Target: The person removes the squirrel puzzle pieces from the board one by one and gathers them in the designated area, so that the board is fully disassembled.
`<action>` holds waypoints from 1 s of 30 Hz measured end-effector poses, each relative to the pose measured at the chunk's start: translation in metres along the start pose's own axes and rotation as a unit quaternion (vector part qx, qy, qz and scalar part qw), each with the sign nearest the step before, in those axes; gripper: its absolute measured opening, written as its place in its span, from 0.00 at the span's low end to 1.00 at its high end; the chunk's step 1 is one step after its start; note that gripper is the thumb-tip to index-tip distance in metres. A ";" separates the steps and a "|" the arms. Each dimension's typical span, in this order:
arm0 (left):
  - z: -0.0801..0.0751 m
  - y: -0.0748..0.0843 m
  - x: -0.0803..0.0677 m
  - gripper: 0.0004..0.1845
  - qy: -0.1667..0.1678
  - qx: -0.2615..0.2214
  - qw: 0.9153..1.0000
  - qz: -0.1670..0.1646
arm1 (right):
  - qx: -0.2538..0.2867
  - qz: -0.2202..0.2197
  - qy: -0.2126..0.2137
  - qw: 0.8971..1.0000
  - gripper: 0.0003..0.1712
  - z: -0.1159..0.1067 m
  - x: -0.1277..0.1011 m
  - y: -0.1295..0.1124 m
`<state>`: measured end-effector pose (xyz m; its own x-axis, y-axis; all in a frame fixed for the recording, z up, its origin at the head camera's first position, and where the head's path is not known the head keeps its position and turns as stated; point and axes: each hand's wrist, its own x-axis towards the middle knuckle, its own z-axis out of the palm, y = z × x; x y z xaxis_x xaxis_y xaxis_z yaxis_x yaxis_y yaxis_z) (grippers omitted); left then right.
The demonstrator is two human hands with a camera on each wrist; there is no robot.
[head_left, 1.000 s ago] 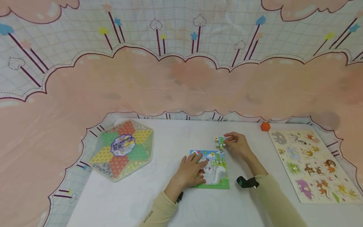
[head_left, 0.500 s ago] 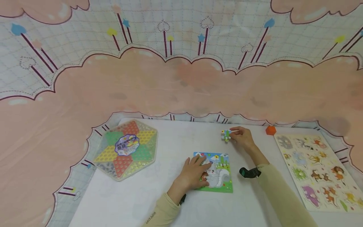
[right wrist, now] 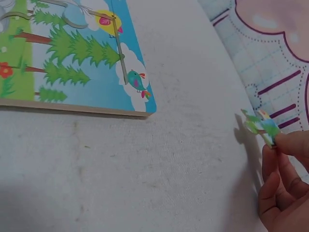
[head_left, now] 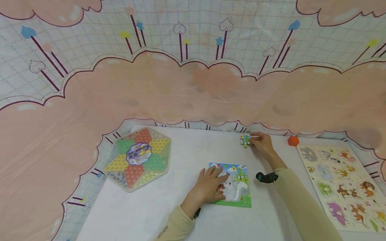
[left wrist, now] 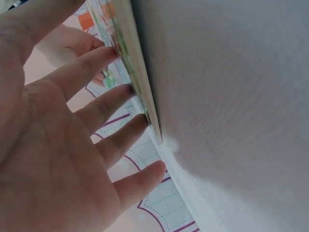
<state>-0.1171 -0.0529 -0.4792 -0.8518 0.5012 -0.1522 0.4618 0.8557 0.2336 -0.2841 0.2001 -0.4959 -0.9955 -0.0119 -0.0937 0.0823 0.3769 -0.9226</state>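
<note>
Since the earlier frames, your right hand has carried the small puzzle piece farther from the puzzle board, out toward the far edge of the tabletop, while your left hand has stayed on the board. Your right hand pinches the piece between thumb and fingertips; in the right wrist view the piece stands on edge, just above or touching the white surface, which one cannot be told, close to where the patterned cloth begins. That pinch at one end leaves most of the printed face showing. Your left hand lies flat and relaxed, fingers spread over the near left part of the board, gripping nothing; the left wrist view shows the fingertips against the board's face and side, a hold that judges as steadying the board so it does not slide. The board itself lies flat just beyond your left wrist, well apart from your right hand. Farther to the left of your left hand lies a hexagonal checkers set; just right of your right hand sits an orange block, and beyond it an animal peg board.
</note>
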 end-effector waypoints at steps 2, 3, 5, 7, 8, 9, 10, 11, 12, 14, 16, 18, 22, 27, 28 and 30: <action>0.000 0.000 0.000 0.39 0.000 0.003 1.000 -0.002 | -0.001 0.001 0.002 1.000 0.19 0.000 0.002 0.000; -0.001 0.001 0.000 0.39 0.000 0.003 1.000 -0.002 | -0.001 0.004 0.005 1.000 0.19 -0.001 0.003 0.000; -0.001 0.001 0.000 0.39 0.000 0.006 1.000 -0.003 | -0.005 0.009 0.008 1.000 0.19 -0.001 0.004 0.000; -0.001 0.001 0.000 0.39 -0.002 0.005 1.000 -0.004 | -0.006 0.015 0.012 1.000 0.20 -0.002 0.004 0.000; -0.001 0.001 0.000 0.39 -0.002 0.004 1.000 -0.005 | -0.006 0.019 0.016 1.000 0.19 -0.002 0.005 0.000; -0.002 0.001 -0.001 0.39 -0.002 0.003 1.000 -0.005 | -0.007 0.022 0.017 1.000 0.19 -0.002 0.005 0.000; -0.001 0.001 -0.001 0.39 -0.003 0.002 1.000 -0.005 | -0.008 0.025 0.019 0.999 0.19 -0.002 0.005 -0.001; -0.001 0.001 -0.001 0.39 -0.003 0.003 1.000 -0.005 | -0.008 0.025 0.021 0.999 0.19 -0.002 0.005 -0.001; -0.001 0.001 -0.001 0.39 -0.003 0.002 1.000 -0.005 | -0.007 0.027 0.022 0.999 0.19 -0.002 0.006 0.000; -0.001 0.001 -0.001 0.39 -0.002 0.003 1.000 -0.004 | -0.012 0.028 0.025 0.999 0.19 -0.003 0.006 0.000; 0.000 0.002 -0.001 0.39 -0.002 0.003 1.000 -0.004 | -0.020 0.026 0.028 0.999 0.19 -0.003 0.007 0.001; 0.000 0.002 -0.001 0.39 -0.003 0.003 1.000 -0.004 | -0.028 0.023 0.033 0.999 0.18 -0.003 0.007 0.001; 0.000 0.002 -0.001 0.39 -0.006 0.005 1.000 -0.008 | -0.046 0.021 0.046 0.998 0.18 -0.003 0.009 0.001; -0.001 0.002 -0.001 0.39 -0.005 0.008 1.000 -0.010 | -0.060 0.024 0.047 0.997 0.18 -0.003 0.011 0.001; -0.001 0.002 -0.001 0.39 -0.004 0.009 1.000 -0.010 | -0.061 0.024 0.046 0.997 0.18 -0.003 0.012 0.002; -0.001 0.002 -0.001 0.39 -0.002 0.011 1.000 -0.010 | -0.057 0.022 0.043 0.997 0.18 -0.002 0.013 0.001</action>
<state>-0.1158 -0.0520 -0.4779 -0.8600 0.4842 -0.1612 0.4496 0.8683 0.2098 -0.2966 0.2022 -0.4972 -0.9918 0.0842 -0.0960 0.1247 0.4788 -0.8690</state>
